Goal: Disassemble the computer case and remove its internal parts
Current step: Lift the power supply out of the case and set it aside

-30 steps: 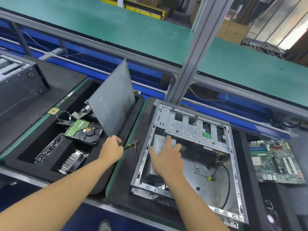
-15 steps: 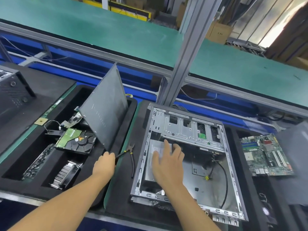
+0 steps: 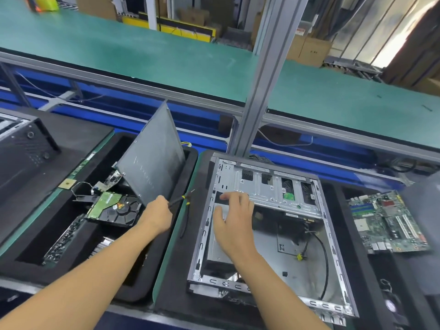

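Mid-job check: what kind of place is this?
Probably a factory line for stripping down computers: a long green conveyor belt runs behind the bench, an opened computer case lies in front, and a tray beside it holds pulled parts.

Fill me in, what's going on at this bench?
A person is stripping an open computer case. The right hand lies flat on a metal box inside it; the left hand grips pliers beside it. The side panel leans in the tray on the left with a hard drive, and the motherboard lies to the right.
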A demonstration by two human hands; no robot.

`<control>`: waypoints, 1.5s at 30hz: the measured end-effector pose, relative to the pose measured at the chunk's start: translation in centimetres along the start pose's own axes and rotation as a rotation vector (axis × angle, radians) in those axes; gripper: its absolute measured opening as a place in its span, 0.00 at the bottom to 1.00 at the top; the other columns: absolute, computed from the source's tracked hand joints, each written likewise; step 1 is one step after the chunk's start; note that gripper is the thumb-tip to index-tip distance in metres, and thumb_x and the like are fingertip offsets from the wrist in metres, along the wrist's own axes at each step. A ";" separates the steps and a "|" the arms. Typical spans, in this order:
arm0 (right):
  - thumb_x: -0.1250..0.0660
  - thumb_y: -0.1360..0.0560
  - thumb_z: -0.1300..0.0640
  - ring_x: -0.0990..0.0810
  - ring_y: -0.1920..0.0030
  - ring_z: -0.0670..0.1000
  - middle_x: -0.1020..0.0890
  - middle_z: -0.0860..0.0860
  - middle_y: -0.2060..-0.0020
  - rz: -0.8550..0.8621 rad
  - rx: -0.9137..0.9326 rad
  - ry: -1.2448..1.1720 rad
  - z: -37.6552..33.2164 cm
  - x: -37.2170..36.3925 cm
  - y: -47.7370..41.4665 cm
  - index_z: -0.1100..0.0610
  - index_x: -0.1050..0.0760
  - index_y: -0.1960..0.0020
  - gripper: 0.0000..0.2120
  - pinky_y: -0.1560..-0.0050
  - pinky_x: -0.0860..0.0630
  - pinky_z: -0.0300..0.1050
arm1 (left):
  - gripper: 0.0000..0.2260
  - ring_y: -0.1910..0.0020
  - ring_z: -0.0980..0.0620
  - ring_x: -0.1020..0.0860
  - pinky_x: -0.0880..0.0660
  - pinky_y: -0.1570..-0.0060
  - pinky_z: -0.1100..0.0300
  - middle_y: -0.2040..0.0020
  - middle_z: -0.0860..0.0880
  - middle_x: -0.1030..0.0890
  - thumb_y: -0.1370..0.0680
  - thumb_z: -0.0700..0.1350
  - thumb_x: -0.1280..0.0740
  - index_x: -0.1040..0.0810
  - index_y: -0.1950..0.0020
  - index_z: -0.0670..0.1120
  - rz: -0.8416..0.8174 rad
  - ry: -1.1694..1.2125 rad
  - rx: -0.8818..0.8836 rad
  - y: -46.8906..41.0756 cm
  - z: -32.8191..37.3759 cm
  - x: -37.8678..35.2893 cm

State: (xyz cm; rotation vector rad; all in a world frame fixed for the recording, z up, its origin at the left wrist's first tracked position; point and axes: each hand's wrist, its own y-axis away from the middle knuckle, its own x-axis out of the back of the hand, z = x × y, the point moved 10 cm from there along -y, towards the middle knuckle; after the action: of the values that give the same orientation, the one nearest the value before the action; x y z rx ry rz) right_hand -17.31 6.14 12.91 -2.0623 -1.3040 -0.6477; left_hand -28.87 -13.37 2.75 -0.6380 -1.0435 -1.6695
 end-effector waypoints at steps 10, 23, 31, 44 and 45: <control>0.36 0.29 0.27 0.54 0.19 0.48 0.53 0.46 0.19 -0.408 -0.343 -0.496 -0.5 -2.8 -1.5 0.48 0.61 0.18 0.53 0.21 0.49 0.53 | 0.07 0.59 0.59 0.27 0.34 0.65 0.62 0.57 0.60 0.26 0.17 0.42 0.41 0.30 0.40 0.50 0.225 0.282 -0.228 7.2 10.5 7.3; 0.35 0.25 0.52 0.33 0.74 0.45 0.28 0.48 0.71 -0.128 -0.743 -1.143 9.4 3.5 -1.4 0.52 0.32 0.54 0.07 0.74 0.36 0.39 | 0.03 0.54 0.53 0.19 0.22 0.52 0.55 0.52 0.52 0.17 0.19 0.44 0.35 0.25 0.48 0.51 -0.073 0.352 -0.470 13.9 24.3 -1.1; 0.40 0.22 0.61 0.24 0.64 0.55 0.23 0.54 0.64 0.021 -0.830 -1.150 18.3 9.6 1.7 0.55 0.28 0.42 0.09 0.56 0.25 0.50 | 0.10 0.54 0.50 0.18 0.21 0.46 0.49 0.55 0.52 0.16 0.20 0.40 0.38 0.20 0.54 0.51 -0.154 0.281 -0.327 9.6 23.4 -3.2; 0.39 0.31 0.55 0.30 0.57 0.53 0.29 0.51 0.60 -0.186 -0.779 -0.810 21.8 8.0 5.8 0.50 0.29 0.46 0.13 0.55 0.33 0.48 | 0.30 0.21 0.36 0.51 0.46 0.23 0.46 0.21 0.36 0.51 0.19 0.44 0.42 0.51 0.22 0.33 -0.324 -0.518 -0.010 7.2 22.4 -20.2; 0.40 0.32 0.54 0.30 0.57 0.53 0.29 0.51 0.60 -0.205 -0.773 -0.791 21.9 7.7 6.0 0.49 0.30 0.45 0.15 0.55 0.33 0.49 | 0.31 0.21 0.34 0.53 0.49 0.23 0.45 0.21 0.34 0.52 0.19 0.46 0.42 0.51 0.22 0.33 -0.285 -0.505 0.029 6.0 21.7 -20.0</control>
State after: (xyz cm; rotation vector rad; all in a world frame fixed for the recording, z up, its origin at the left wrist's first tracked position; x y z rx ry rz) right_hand -6.94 24.56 1.49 -3.0306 -1.9236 -0.4658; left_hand -18.14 14.51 -1.04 -0.9572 -1.5749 -1.7733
